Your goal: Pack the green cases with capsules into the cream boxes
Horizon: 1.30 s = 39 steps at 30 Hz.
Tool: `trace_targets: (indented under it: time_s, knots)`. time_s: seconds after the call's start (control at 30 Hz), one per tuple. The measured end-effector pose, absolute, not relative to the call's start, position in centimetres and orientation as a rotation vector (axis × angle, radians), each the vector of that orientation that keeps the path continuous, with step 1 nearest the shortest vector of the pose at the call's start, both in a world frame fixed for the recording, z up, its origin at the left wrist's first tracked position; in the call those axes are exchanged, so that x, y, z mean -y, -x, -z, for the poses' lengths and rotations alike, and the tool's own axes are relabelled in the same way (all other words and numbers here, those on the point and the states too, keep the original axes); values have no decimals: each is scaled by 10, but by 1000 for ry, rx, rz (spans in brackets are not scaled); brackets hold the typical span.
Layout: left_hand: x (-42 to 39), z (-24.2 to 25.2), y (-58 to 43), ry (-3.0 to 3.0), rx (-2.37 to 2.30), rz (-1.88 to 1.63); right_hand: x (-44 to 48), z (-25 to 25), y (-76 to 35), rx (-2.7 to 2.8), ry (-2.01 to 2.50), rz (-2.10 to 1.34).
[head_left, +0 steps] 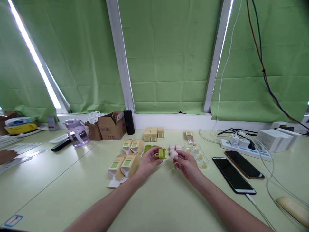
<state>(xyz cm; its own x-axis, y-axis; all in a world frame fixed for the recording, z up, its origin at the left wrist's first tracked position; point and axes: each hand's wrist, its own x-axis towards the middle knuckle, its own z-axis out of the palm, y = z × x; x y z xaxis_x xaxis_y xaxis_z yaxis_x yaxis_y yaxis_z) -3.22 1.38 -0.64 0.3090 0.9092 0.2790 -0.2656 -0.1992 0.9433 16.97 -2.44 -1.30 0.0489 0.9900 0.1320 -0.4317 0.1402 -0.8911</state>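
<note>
Pinched in my left hand [149, 160] is a small olive-green plastic piece [161, 154], shaped like a cup or case. My right hand [187, 163] grips a small whitish rounded block [173, 154] between thumb and fingers; its exact kind is unclear. The two pieces are close together but apart. Behind my left hand lie more green pieces [147, 148], partly hidden. Pale pink-white blocks [178, 147] sit just beyond my right hand. To its right are several clear round plastic cases [202, 162] with yellow spots. Open tan cartons with green labels [129, 164] stand left of my left hand.
Closed small tan boxes [147, 134] and one open carton [190, 136] stand at the back. Right: two phones [233, 175], a power strip [246, 149], cables and a mouse [293, 209]. Left: a purple bottle [77, 132], a cardboard box [112, 125], a black cylinder [129, 122].
</note>
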Motion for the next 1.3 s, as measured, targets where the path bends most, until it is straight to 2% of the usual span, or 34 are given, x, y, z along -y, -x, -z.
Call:
trace_targets:
  time_s: [1.3]
  knots:
    - [3, 2, 26, -1760, -828, -1147, 26, 17, -162, 1310, 930, -1051]
